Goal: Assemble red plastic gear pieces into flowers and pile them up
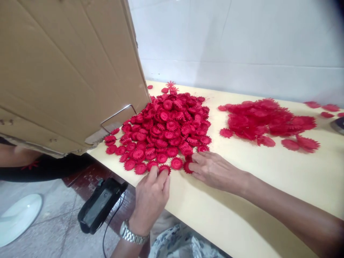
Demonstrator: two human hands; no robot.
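A heap of small red plastic gears (166, 129) lies on the pale yellow table (242, 215) near its front edge. My left hand (151, 195), with a metal watch on the wrist, rests at the table edge, fingers bent and their tips touching the nearest gears of the heap. My right hand (212, 167) lies flat on the table, fingers stretched toward the heap's near right corner and touching a gear there. A second heap of larger red toothed discs (266, 122) sits to the right, apart from both hands.
A big cardboard box (67, 68) leans over the table's left end, against the gear heap. A white wall stands behind. Below the table edge hang a black pouch (99, 206) with a cord, and a white object (18, 216) lies on the floor. Loose red discs (326, 109) lie far right.
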